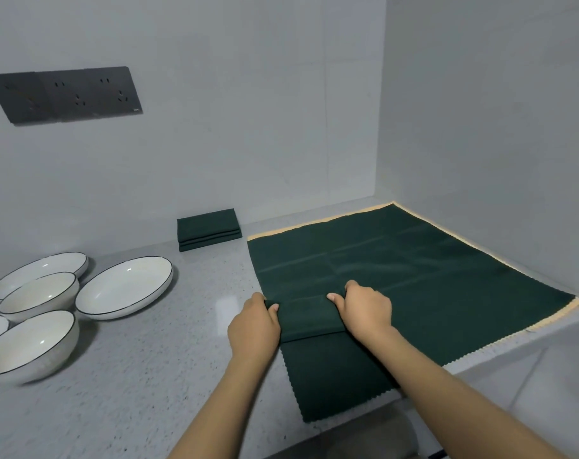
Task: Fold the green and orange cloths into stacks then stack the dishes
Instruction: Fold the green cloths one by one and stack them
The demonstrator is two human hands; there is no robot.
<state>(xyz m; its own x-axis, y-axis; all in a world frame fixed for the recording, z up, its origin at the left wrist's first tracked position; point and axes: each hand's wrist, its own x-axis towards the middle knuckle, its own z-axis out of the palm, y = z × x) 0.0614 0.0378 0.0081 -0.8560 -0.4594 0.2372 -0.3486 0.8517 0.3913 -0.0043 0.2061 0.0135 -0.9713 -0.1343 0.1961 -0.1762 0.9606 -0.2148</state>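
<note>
A dark green cloth (414, 276) lies spread on the counter at the right, on top of an orange cloth (553, 321) whose edges show along the far and right sides. A narrower green cloth (334, 376) lies at the front, partly folded. My left hand (253, 326) and my right hand (367, 309) each grip the raised fold of this cloth, about a hand's width apart. A stack of folded green cloths (208, 228) sits by the back wall. White bowls and plates with dark rims (122, 286) stand at the left.
The grey speckled counter (142, 376) ends at a front edge near the bottom right. Walls close the back and right sides. A dark socket panel (66, 94) is on the back wall. Several dishes, including a bowl (30, 346), crowd the left.
</note>
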